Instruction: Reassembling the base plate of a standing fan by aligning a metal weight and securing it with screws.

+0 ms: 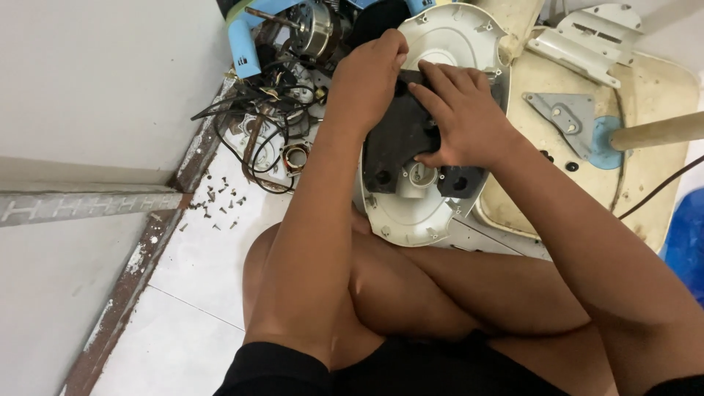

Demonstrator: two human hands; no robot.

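Clutter first. Top left of my view there's a tangle of black wires (257,136) w/ a small copper coil (296,156) at its edge, plus a bare motor (317,29) w/ shaft and a light-blue plastic part (246,51) beside it. Loose screws (220,202) are scattered on the white tile floor (198,271) near the dark grout strip. To the right lies a cream fan base (653,95) w/ a grey metal bracket (561,114), a blue disc (606,143) and a pole (660,132) running off frame; a white bracket piece (590,37) sits above it and a black cable (660,187) crosses the base edge. Blue object at far right edge — can't ID it.

Obstruction: both forearms cross the middle of frame, knees below; they hide the lower side of the work.

The round white fan housing (433,44) lies flat on the floor between wire pile and fan base, open face up. On it sits a black plastic block (400,139) — long axis runs roughly top-left to bottom-right in my view, w/ a round hub (419,174) showing at its lower end.

Left hand (367,81) is curled over the block's upper-left edge, fingers bent down onto it. Right hand (458,117) lies flat across the block, fingers spread and pressing, thumb hooked under near the hub. Both hands in contact w/ the block; whether either is truly clamped — can't tell.
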